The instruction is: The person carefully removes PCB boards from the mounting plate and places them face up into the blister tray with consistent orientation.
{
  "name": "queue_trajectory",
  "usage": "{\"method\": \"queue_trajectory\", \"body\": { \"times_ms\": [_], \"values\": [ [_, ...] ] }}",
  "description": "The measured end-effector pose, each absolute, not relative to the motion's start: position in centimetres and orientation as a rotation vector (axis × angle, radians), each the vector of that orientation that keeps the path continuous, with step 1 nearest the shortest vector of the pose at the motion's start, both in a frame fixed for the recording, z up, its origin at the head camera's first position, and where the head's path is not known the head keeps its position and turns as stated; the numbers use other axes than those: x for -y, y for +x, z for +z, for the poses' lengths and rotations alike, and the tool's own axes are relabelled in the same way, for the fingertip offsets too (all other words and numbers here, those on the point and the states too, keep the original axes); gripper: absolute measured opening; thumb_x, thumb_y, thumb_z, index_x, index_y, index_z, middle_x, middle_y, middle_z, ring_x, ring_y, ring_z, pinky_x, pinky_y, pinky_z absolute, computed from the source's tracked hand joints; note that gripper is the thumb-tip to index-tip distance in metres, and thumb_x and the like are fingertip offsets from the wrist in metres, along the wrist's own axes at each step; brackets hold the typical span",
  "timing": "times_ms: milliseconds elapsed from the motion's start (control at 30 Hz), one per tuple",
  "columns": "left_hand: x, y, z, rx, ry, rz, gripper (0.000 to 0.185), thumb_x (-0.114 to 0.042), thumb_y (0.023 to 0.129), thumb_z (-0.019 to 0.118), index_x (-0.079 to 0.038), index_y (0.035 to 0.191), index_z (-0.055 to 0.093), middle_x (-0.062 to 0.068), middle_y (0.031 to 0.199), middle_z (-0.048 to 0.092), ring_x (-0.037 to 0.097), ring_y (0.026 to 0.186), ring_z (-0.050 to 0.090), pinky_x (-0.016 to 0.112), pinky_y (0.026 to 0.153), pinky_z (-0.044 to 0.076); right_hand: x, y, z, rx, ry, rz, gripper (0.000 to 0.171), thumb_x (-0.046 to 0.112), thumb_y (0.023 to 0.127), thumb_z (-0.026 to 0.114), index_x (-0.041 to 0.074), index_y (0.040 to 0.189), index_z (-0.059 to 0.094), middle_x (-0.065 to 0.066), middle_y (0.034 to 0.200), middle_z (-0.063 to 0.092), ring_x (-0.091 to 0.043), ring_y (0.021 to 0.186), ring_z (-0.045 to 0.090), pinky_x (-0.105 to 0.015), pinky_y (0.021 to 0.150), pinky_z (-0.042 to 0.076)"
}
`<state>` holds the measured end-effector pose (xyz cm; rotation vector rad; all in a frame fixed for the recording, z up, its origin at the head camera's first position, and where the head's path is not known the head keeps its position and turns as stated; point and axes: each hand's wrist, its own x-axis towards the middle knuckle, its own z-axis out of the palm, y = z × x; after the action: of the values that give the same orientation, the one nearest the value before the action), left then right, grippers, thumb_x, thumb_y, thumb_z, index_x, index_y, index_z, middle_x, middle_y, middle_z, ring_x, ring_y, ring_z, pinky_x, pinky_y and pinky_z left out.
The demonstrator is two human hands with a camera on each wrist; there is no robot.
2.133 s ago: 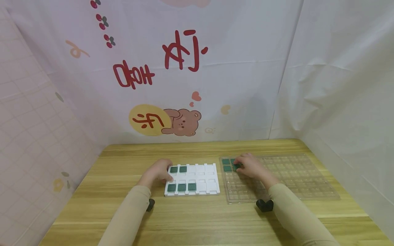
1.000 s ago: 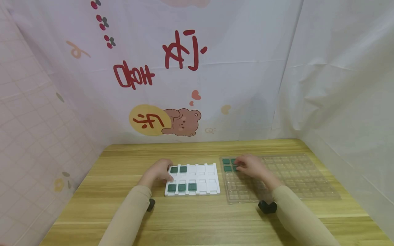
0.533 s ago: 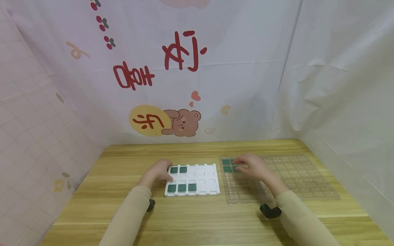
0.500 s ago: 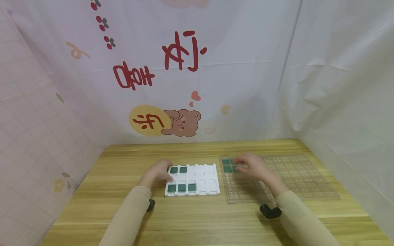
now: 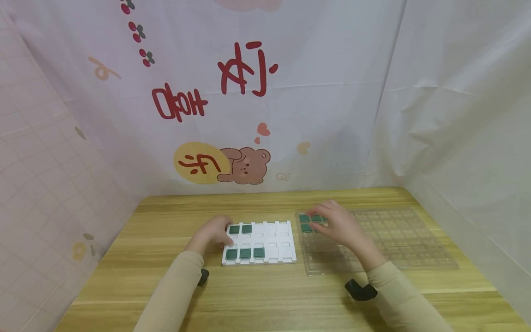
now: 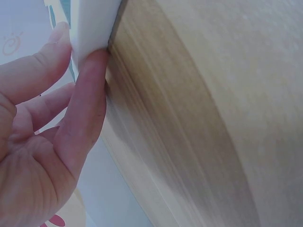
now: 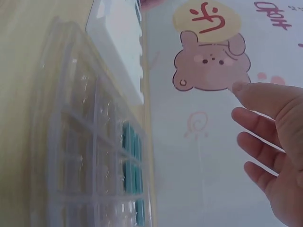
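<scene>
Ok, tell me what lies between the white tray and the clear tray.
Only a bare strip of wooden table between the white tray and the clear tray, in the head view.

Right hand covers part of green chips beneath it; clear tray blurred, cut off at bottom edge beside fingers.
</scene>
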<state>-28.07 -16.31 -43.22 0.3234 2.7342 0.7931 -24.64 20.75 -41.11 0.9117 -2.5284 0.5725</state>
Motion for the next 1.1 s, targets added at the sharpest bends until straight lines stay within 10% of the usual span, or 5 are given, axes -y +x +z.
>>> {"method": "queue_trajectory", "body": {
  "times_ms": [1100],
  "values": [
    [16.4,-28.0,-43.2,-2.746,0.320,0.762,0.061,-0.002,0.073,0.086,0.006,0.127,0.058,0.017,0.111,0.062,0.026,0.093,0.058,0.037,0.079,0.056,-12.6,-24.0,-43.1,2.335,1.117,0.553,0.031,0.019,0.078,0.085,0.014,0.107,0.072,0.003,0.103,0.069,-0.022,0.099,0.058,-0.039,0.088,0.049]
  ]
}}
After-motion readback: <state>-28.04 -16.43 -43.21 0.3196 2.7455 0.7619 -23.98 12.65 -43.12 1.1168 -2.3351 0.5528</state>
